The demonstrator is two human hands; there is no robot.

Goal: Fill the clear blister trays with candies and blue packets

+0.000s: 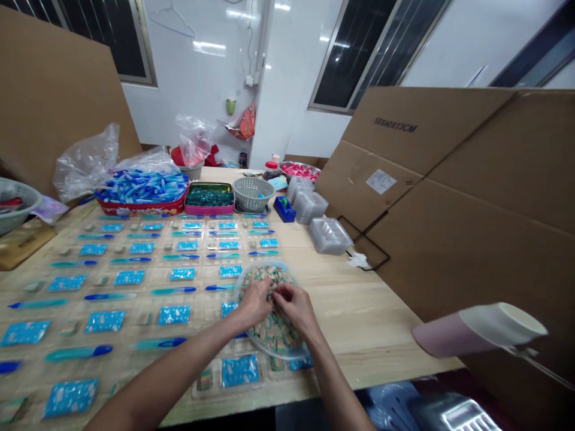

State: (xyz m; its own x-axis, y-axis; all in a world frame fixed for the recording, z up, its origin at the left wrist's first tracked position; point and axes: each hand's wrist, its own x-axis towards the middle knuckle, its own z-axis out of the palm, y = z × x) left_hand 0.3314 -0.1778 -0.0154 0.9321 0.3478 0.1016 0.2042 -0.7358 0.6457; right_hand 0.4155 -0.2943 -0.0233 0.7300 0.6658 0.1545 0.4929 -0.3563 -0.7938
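Nearest the camera, the person's left forearm (175, 377) and right forearm (335, 383) rise over the table's near edge and converge on one spot. Toward the left, a wooden table (359, 323) carries spaced rows of blue packets (69, 398) and blue-and-teal pens (78, 353); the even gaps appear to keep each piece separate and within easy reach.

The left hand (257, 304) and right hand (294, 308) meet over a clear round dish (279, 354) heaped with small striped pieces (274, 330). The dish sits just in front of the body, at the end of the rows, which seems to keep its contents close to both hands. The fingers (281, 293) of both hands curl close together at the pile, but whether they grip a piece cannot be told.

Beyond stand a red tin (141, 209) of blue tubes, a grey basket (253, 193) and a blue tape dispenser (284, 208). To the right, stacked clear trays (330, 235) sit beside upright cardboard sheets (404, 179).
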